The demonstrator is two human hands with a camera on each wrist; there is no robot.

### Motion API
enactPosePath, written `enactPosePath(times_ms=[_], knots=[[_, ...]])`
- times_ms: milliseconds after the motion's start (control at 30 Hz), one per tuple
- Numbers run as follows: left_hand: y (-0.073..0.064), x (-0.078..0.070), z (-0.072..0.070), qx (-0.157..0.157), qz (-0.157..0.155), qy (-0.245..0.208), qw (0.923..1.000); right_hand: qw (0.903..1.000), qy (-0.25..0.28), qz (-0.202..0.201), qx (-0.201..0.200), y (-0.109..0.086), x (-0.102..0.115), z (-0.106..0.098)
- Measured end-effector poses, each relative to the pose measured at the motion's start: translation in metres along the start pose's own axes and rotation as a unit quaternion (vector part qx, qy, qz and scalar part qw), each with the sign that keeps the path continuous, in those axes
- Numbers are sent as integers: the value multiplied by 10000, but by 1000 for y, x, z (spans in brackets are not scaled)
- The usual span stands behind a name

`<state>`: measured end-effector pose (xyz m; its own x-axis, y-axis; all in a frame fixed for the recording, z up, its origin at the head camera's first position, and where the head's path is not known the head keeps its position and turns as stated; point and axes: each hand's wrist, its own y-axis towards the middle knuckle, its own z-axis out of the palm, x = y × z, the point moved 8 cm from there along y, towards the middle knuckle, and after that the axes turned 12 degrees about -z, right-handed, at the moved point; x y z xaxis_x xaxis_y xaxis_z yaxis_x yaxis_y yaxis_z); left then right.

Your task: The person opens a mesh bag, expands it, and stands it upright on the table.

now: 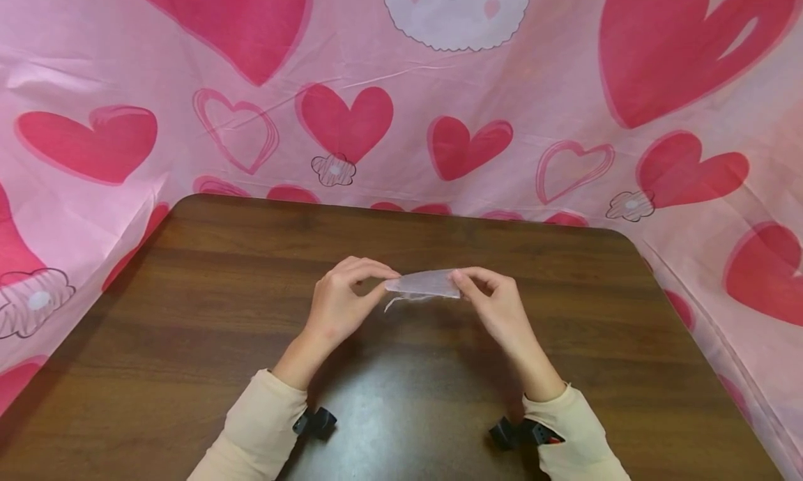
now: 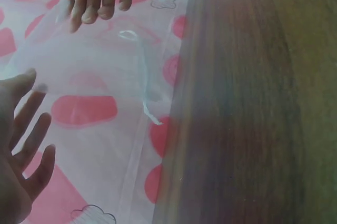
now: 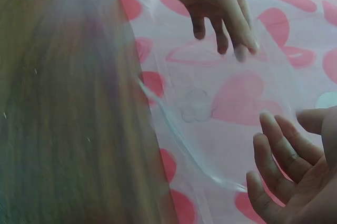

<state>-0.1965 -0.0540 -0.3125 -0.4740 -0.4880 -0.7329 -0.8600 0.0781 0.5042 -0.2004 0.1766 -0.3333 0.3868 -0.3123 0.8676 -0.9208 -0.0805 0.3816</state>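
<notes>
A sheer white drawstring pouch is stretched between my two hands above the table. My left hand pinches its left end between thumb and fingertips. At the right end, my right hand pinches the fabric with the thumb on the near side. A thin white cord hangs along the pouch's lower edge, its loose end dangling toward the left. In the left wrist view the pouch is see-through, with the backdrop showing behind it. The cord runs slantwise along the pouch in the right wrist view.
The dark brown wooden table has rounded far corners. Behind it and along both sides hangs a pink cloth backdrop printed with hearts. A small black camera sits at the left wrist, and another black camera at the right.
</notes>
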Motion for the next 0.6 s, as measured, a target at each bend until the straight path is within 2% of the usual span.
enactPosePath(times_ms=[133, 267, 333, 433, 600], knots=[[2, 5, -6, -199, -405, 0, 9990, 9994, 234, -243, -42, 3, 3, -6], [2, 7, -8, -203, -713, 17, 9972, 9967, 423, -583, -361, 4, 11, -16], [2, 7, -7, -116, -767, -19, 9970, 9948, 535, -700, -507, 3, 14, -20], [1, 6, -4, 67, -750, -165, 9970, 9941, 575, -780, -492, 1, 18, -20], [0, 3, 0, 232, -604, -281, 9975, 9955, 487, -805, -57, -2, 24, -8]])
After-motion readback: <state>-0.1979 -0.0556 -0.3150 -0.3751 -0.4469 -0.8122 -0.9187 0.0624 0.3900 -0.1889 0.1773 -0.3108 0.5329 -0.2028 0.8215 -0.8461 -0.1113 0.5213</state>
